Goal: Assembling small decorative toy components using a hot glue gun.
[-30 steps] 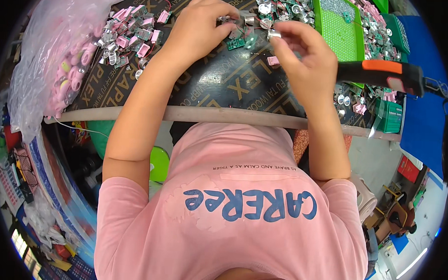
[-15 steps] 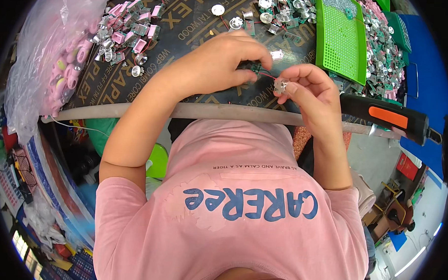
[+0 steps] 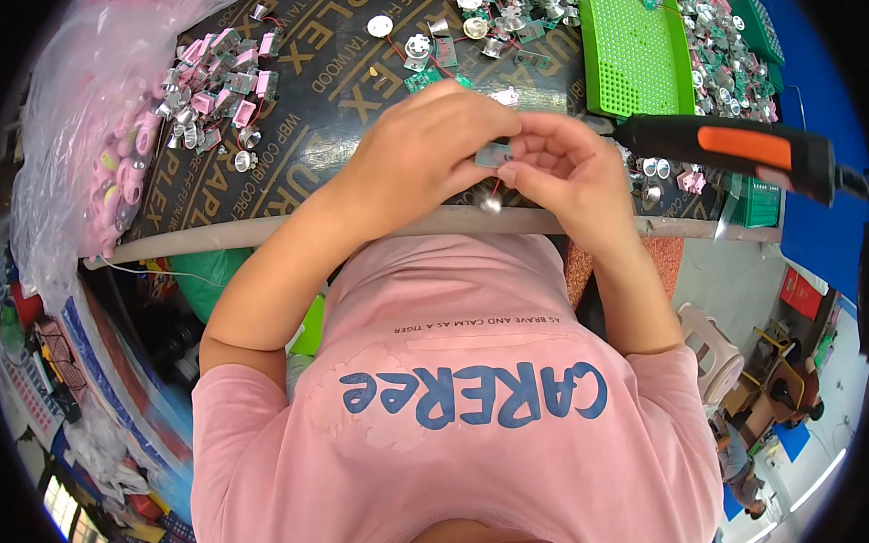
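Over the near edge of the table, a small green circuit board [image 3: 494, 157] sits between my two hands. My left hand [image 3: 429, 147] pinches it from the left, and my right hand [image 3: 574, 171] has its thumb and fingers closed on its right end. From the board a red wire leads down to a shiny silver reflector cup [image 3: 490, 203], which dangles below and is blurred. Just beyond my left hand lie another green board [image 3: 424, 80] and a white round cup [image 3: 417, 47] on red wires.
Pink-and-silver assemblies [image 3: 221, 82] are heaped at left, beside a plastic bag [image 3: 96, 97] of pink parts. A green perforated tray [image 3: 643, 68] and a pile of boards with cups [image 3: 729, 71] occupy the right. A black-and-orange tool [image 3: 735, 148] juts across the right edge.
My hands have come together around the board, the right moving left. The reflector cup, formerly pinched in my right fingers, now hangs below. The view has shifted, so tabletop items appear higher and further left.
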Available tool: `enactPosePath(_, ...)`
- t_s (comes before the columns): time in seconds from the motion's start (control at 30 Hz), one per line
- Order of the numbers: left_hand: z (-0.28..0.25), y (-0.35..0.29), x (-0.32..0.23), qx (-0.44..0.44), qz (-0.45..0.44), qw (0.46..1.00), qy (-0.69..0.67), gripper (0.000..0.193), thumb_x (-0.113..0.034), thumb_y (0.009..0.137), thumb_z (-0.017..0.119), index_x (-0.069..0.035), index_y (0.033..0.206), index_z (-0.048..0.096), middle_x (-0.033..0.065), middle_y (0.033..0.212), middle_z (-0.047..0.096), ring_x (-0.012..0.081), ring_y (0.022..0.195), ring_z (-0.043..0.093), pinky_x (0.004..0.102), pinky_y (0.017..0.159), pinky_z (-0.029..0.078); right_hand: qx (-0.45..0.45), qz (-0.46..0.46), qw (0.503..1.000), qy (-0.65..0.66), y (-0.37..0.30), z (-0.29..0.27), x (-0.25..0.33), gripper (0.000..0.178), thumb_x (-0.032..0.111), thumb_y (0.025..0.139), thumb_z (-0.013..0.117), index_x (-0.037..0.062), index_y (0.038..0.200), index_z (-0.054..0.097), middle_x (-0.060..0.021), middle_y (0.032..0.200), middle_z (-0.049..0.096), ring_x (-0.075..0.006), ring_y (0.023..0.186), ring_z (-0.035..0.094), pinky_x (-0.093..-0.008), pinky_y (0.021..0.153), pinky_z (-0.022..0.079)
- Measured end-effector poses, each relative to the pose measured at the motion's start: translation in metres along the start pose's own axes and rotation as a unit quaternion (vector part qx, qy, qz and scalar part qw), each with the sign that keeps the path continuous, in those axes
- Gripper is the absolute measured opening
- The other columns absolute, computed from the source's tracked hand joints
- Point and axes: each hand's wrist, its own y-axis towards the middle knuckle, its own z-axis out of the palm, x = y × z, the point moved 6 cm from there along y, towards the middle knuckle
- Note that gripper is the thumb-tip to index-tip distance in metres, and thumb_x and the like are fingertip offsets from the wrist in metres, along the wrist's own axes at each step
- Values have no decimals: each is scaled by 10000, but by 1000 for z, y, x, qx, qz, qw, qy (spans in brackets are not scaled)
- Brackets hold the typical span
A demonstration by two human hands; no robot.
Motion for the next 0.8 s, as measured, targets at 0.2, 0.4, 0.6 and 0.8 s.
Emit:
enactPosePath(0.2, 18, 9, 26, 41, -102, 989, 96, 457, -29, 790, 821, -44, 1222, 675, 119, 1200, 721, 361, 1116, 655, 442, 976, 533, -107, -188, 897, -386, -9, -12, 21, 270, 22, 875, 814, 20, 1141, 766, -92, 969, 753, -165, 793, 741, -290, 721, 609)
enactPosePath(0.4, 28, 9, 35, 27, -72, 980, 185, 381, -25, 794, 778, -64, 1154, 661, 96, 1084, 713, 351, 1031, 644, 467, 934, 517, -108, -211, 880, -411, -2, -12, 23, 231, 40, 861, 813, 22, 1087, 766, -114, 962, 738, -211, 749, 727, -313, 653, 578)
enactPosePath(0.6, 6, -15, 20, 48, -115, 978, 169, 403, -17, 788, 771, -87, 1169, 661, 84, 992, 677, 331, 1008, 622, 467, 937, 495, -48, -240, 876, -415, 9, 1, 26, 254, 53, 845, 830, 33, 1091, 768, -116, 1045, 723, -242, 863, 719, -354, 719, 577)
enactPosePath(0.8, 1, -29, 24, 24, -134, 978, 156, 475, -31, 783, 785, -99, 1234, 649, 77, 1005, 671, 316, 1018, 616, 457, 943, 485, 24, -293, 853, -432, 27, 27, 17, 243, 47, 845, 804, 17, 1082, 761, -150, 1048, 720, -359, 932, 711, -429, 817, 591)
